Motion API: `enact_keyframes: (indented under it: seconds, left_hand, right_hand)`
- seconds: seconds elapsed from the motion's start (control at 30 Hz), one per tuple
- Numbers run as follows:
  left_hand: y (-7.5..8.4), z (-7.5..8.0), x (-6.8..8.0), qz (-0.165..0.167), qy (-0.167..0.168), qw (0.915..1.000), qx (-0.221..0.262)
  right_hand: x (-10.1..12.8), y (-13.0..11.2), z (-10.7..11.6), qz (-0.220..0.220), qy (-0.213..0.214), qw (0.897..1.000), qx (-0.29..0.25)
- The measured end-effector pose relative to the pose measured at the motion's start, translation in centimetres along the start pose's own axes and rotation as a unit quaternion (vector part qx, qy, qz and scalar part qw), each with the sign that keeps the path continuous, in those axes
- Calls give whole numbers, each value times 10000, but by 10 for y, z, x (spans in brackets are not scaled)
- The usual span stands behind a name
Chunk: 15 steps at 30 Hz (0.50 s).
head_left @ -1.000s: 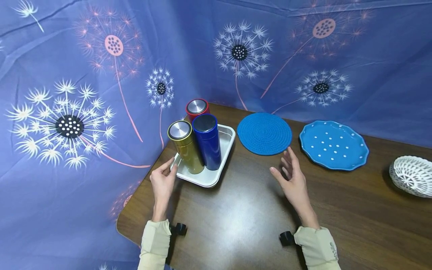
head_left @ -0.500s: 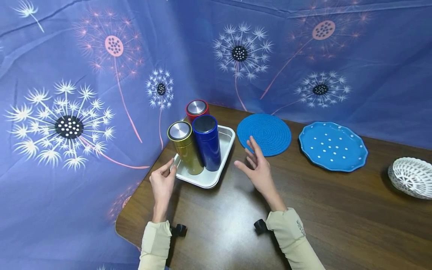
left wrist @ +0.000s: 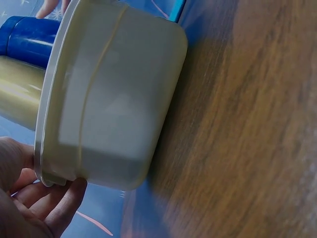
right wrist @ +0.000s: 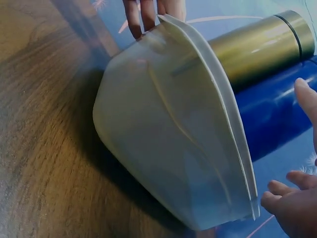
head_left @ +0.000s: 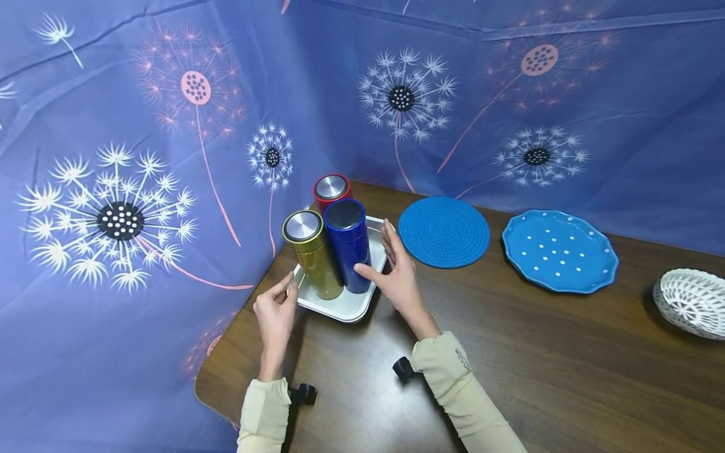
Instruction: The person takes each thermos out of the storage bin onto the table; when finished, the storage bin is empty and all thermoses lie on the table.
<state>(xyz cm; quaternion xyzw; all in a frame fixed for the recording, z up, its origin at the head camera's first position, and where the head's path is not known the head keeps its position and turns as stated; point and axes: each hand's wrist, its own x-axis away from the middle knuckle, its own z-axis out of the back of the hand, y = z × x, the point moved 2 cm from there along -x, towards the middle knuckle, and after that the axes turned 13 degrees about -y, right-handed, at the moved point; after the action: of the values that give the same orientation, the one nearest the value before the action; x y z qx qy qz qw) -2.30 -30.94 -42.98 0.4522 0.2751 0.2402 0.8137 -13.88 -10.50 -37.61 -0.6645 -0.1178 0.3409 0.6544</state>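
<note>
A white plastic container [head_left: 347, 314] with a shallow tray-like top bears three flasks: gold [head_left: 320, 270], blue [head_left: 348, 246] and, behind them, red [head_left: 331, 187]. All stand upright. Both wrist views show its deep, translucent side [left wrist: 116, 104] with a thin yellowish line. My left hand [head_left: 275, 318] pinches the rim at the near left corner, thumb on top and fingers underneath. My right hand [head_left: 399, 280] is at the container's right side, fingers spread. In the head view its thumb overlaps the blue flask; in the right wrist view the fingers lie just off the rim's corner.
To the right of the container lies a round blue woven placemat [head_left: 444, 232]. Beyond it are a blue polka-dot plate [head_left: 561, 253] with a wavy rim and a white openwork basket [head_left: 692, 303]. A dandelion-print cloth [head_left: 453, 151] hangs behind the wooden table [head_left: 538, 352].
My right hand has moved left from near the placemat and plate to the container's right side by the blue flask. The left hand keeps its pinch on the rim.
</note>
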Motion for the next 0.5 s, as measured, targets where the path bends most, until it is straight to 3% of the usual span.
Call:
enact_keyframes:
  seconds: [0.33,0.5]
  left_hand:
    - [-2,2,1,-12,-17,10000,-39]
    - [0,1,1,-16,-44,10000,52]
  right_hand:
    - [-12,-1,-13,-92,-297,9980,-544]
    - [-16,2,-16,-54,-284,9988,-386]
